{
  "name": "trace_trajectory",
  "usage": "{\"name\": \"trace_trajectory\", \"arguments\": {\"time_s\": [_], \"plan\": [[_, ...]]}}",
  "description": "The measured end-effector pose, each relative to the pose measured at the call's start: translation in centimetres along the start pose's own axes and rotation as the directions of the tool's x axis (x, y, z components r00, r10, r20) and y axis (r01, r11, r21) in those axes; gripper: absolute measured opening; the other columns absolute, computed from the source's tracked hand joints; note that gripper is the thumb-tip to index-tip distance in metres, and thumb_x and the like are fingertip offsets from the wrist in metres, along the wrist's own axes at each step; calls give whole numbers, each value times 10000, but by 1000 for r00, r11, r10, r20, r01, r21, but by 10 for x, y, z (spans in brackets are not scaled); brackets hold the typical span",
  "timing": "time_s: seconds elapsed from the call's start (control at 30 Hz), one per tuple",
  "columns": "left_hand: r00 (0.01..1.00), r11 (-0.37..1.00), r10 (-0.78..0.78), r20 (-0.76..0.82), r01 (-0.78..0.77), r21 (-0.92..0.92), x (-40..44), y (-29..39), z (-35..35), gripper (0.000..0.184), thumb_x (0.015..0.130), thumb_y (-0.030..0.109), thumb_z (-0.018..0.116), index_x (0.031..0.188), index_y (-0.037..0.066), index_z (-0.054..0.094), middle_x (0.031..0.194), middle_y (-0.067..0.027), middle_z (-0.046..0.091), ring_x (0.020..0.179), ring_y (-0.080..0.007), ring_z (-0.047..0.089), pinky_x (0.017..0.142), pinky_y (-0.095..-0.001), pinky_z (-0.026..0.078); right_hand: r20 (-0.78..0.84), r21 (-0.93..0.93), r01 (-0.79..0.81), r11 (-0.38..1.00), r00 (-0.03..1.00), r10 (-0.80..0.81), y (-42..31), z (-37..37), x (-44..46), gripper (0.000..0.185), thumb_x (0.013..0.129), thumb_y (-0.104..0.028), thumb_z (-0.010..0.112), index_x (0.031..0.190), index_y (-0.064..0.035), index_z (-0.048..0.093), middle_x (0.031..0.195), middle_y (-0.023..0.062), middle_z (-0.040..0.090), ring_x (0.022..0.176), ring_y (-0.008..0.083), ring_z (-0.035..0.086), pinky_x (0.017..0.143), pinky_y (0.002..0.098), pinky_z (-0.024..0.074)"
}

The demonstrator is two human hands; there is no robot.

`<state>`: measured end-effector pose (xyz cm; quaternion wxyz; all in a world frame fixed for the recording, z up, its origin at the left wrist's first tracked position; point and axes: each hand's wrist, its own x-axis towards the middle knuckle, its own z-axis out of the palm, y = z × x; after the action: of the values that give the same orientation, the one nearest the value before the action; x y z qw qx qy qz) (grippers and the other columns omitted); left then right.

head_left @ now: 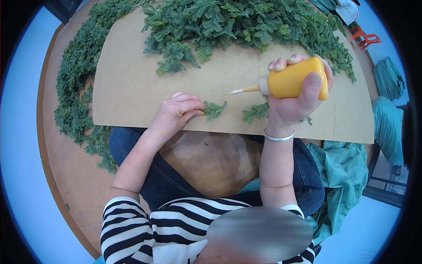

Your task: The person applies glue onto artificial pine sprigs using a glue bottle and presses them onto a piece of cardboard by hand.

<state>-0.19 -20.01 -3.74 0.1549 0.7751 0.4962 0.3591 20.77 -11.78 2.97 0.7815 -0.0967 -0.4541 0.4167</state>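
Observation:
My left hand (179, 111) pinches the stem end of a small green fir sprig (214, 111) just above the cardboard sheet (132, 88). In my right hand (295, 103) is a yellow squeeze bottle (290, 79), tilted on its side with the fingers wrapped round it. Its thin nozzle (239, 91) points left and ends above the sprig, apart from it. A second fir sprig (255, 113) lies on the cardboard, partly behind my right wrist. Whether anything comes out of the nozzle is too small to tell.
A large heap of green fir sprigs (228, 24) covers the far side of the cardboard. More greenery (74, 88) is piled along the left. Teal cloth (338, 176) lies at the right. Farther off are a red stool (365, 37), a teal bundle (388, 78) and another person's leg (389, 127).

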Motion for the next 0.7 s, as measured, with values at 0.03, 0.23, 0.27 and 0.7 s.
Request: {"name": "trace_trajectory", "arguments": {"time_s": [0.03,0.23,0.27,0.7], "plan": [[1000,1000,-1,0,1,-3,0,0,0,134,681,70,688,808,58,645,794,-67,612,741,-223,580,659,-311,472,3,-1,1,1000,1000,-1,0,0,1,414,793,-211,602,1124,-108,375,827,153,537,650,231,548,550,357,502],[997,994,-16,-75,7,-108,24,22,34,228,695,130,698,899,54,630,852,-98,614,778,-256,590,684,-324,484,1,154,93,984,996,-94,-51,-24,9,477,812,-458,518,1105,-88,452,900,113,546,739,228,545,676,411,459],[995,989,40,-87,-52,-136,37,32,53,248,700,145,697,918,53,623,851,-101,611,777,-257,590,691,-322,486,4,156,85,984,996,-87,-59,-20,7,477,812,-458,518,1105,-88,452,900,113,546,739,228,545,676,411,459],[991,862,102,-90,-42,505,54,-53,-33,224,741,0,523,947,49,598,924,-99,618,908,-258,549,794,-335,449,26,178,221,959,973,-229,-110,-55,-11,616,799,-568,479,1164,-72,444,1001,98,504,792,223,506,700,406,401]]}}
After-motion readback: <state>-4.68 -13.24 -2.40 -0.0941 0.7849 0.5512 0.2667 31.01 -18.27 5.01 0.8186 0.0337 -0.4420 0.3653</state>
